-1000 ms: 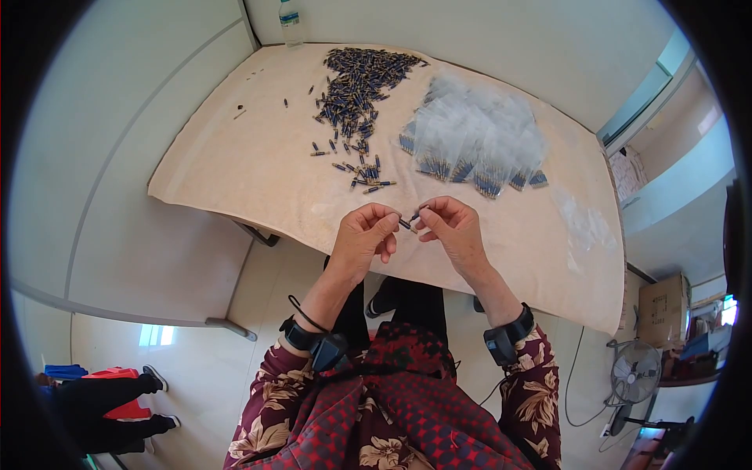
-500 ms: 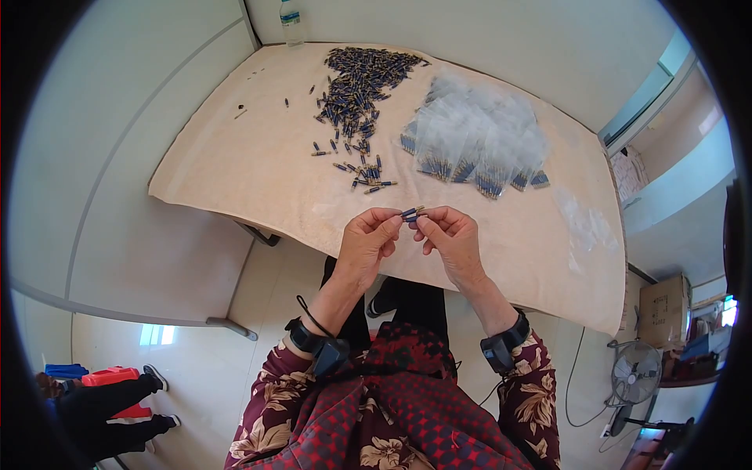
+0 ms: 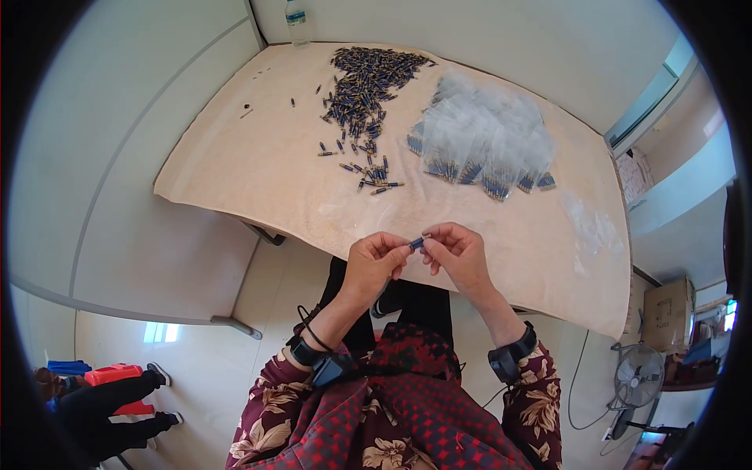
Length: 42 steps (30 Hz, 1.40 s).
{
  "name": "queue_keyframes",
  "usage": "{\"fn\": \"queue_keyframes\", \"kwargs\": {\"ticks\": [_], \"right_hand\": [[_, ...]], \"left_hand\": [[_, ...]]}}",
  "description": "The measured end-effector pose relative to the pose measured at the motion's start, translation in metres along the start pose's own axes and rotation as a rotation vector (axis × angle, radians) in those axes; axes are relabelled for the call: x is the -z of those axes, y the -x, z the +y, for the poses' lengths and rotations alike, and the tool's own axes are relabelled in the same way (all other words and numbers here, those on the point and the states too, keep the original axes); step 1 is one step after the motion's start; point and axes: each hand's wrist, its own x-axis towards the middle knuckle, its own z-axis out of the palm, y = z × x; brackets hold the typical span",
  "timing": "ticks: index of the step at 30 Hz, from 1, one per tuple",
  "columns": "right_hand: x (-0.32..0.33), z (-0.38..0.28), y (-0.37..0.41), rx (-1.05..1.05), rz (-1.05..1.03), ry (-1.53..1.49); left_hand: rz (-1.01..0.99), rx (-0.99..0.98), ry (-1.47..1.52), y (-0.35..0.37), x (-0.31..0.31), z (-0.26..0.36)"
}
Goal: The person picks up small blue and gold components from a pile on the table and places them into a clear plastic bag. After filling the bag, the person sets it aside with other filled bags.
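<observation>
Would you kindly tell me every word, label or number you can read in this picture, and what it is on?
None can be read.
Bottle label: too small and blurred.
Cardboard box: any print too small to tell.
Clear bags and the held blue piece: no print visible.

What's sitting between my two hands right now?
A small blue piece, pinched from either side by the left hand and the right hand; the head view shows it.

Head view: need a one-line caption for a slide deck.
The left hand and right hand pinch a blue piece at the table edge; a pile and clear bags lie beyond.
</observation>
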Motion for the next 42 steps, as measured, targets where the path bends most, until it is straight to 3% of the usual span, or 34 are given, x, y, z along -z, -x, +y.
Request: {"fn": "queue_keyframes", "kwargs": {"ticks": [7,12,15,16,19,20,23,32,37,42], "right_hand": [[0.007,0.003,0.025,-0.115,-0.143,0.054],[0.004,0.004,0.028,-0.158,-0.159,0.105],[0.002,0.005,0.021,-0.114,-0.065,0.086],[0.002,0.007,0.020,-0.095,-0.020,0.078],[0.000,0.015,0.014,-0.055,0.038,0.117],[-0.001,0.016,0.011,-0.034,0.066,0.138],[-0.006,0.020,0.004,0.001,0.117,0.109],[-0.022,0.032,-0.017,0.011,0.168,0.101],[-0.029,0.035,-0.022,-0.002,0.181,0.120],[-0.033,0.036,-0.018,0.149,0.203,0.336]], "left_hand": [[-0.025,0.146,-0.084,0.035,0.008,0.002],[-0.087,0.115,-0.196,0.039,0.017,0.007],[0.179,-0.227,-0.636,0.023,0.019,0.015],[0.175,-0.225,-0.639,0.015,0.020,0.018],[0.316,-0.694,-1.246,-0.012,0.021,0.027],[0.314,-0.699,-1.249,-0.015,0.020,0.027],[0.337,-0.628,-1.418,-0.025,0.016,0.018],[0.304,-0.482,-1.415,-0.037,0.027,0.008],[0.217,-0.264,-1.155,-0.032,0.025,0.018],[0.136,-0.026,-0.787,-0.025,0.014,0.029]]}}
